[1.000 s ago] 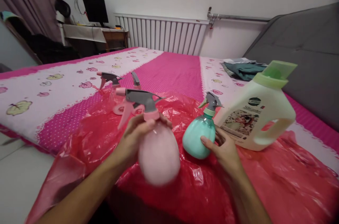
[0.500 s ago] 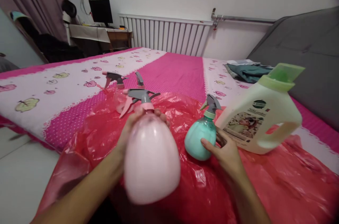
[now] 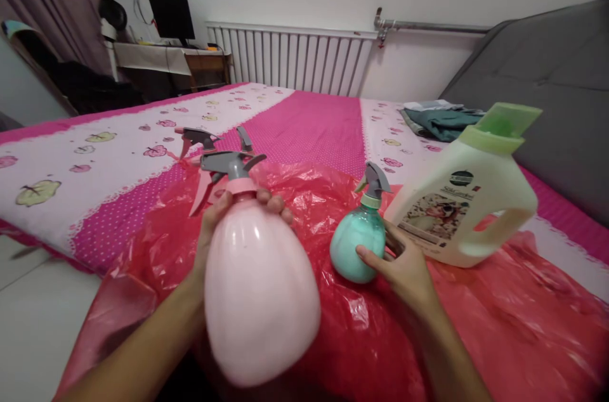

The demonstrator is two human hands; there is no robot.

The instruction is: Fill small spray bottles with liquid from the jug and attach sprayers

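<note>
My left hand (image 3: 223,215) is closed round the neck of a pink spray bottle (image 3: 259,288) with a grey trigger head, held up tilted with its base toward the camera. My right hand (image 3: 399,262) curls against the side of a small teal spray bottle (image 3: 358,243) that stands upright on a red plastic sheet (image 3: 361,326). Right behind that hand a large pale-green detergent jug (image 3: 469,199) with a green cap leans on the sheet.
Two loose grey-and-pink trigger heads (image 3: 197,139) lie on the pink bedspread (image 3: 304,126) beyond the sheet. Folded dark clothes (image 3: 440,120) sit at the far right by a grey headboard (image 3: 547,85). A radiator (image 3: 290,59) and a desk with a monitor (image 3: 171,18) stand behind.
My left hand has raised the pink bottle and brought it nearer the camera, tipping its base up. My right hand has stayed on the teal bottle.
</note>
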